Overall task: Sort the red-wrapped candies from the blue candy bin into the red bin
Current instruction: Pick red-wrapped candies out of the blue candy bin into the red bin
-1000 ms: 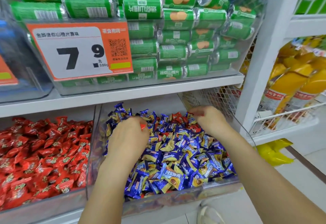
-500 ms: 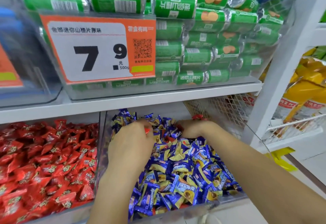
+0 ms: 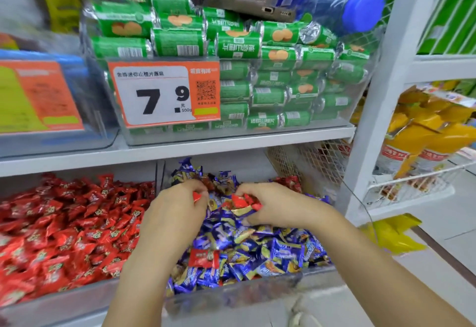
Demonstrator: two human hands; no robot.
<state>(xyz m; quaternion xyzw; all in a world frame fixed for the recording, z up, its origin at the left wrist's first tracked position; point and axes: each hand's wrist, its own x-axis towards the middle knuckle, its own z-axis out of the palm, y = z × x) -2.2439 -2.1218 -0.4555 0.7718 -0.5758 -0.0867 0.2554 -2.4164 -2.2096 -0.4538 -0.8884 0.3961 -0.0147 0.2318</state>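
The clear bin of blue-wrapped candies (image 3: pixel 231 293) sits on the lower shelf, right of the clear bin full of red-wrapped candies (image 3: pixel 64 298). Both my hands are inside the blue bin near its back. My left hand (image 3: pixel 175 213) has curled fingers and holds a red-wrapped candy that peeks out at its fingertips. My right hand (image 3: pixel 273 205) grips a few red-wrapped candies (image 3: pixel 242 202) in its curled fingers. One red-wrapped candy (image 3: pixel 203 258) lies loose on the blue pile near the front. More red wrappers (image 3: pixel 289 181) show at the back right corner.
Directly above the bins runs a white shelf (image 3: pixel 180 150) carrying a clear box of green rolls with an orange 7.9 price tag (image 3: pixel 164 92). A white upright post (image 3: pixel 373 120) and a wire basket (image 3: pixel 412 187) of yellow packs stand to the right.
My right hand has swept left from the back right corner toward the middle of the blue bin and now holds red candies. The camera has tilted up and moved closer.
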